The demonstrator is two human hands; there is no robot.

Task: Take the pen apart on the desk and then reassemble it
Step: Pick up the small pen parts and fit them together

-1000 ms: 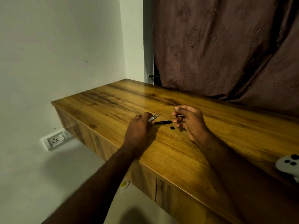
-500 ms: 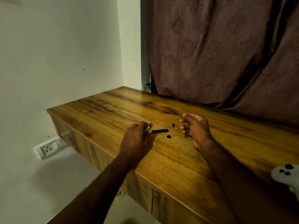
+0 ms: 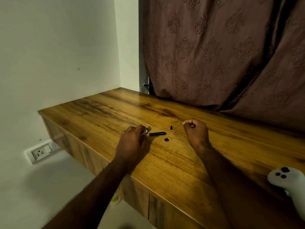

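Pen parts lie scattered on the wooden bench (image 3: 173, 171) between two bare hands. The left hand (image 3: 132, 142) rests knuckles-up on the bench, its grip pinched on a silvery, flat-looking piece (image 3: 146, 130) that sticks out past the fingers toward the far side. Just right of that hand a black barrel (image 3: 157, 134) lies flat on the wood, pointing toward the right hand. Near the barrel's right end sits a small black bit (image 3: 166, 139), and a little farther back stands or lies another short black piece (image 3: 171, 127); which it is cannot be told. The right hand (image 3: 195, 132) is curled, thumb and forefinger pressed together on the upper end of a thin refill (image 3: 178, 128), which slants down and leftward to a pale tip close to the bench. At the bench's near right edge lies a white controller (image 3: 287, 184). A brown patterned curtain (image 3: 222, 55) hangs behind, and a wall socket (image 3: 40, 152) sits low on the left wall.
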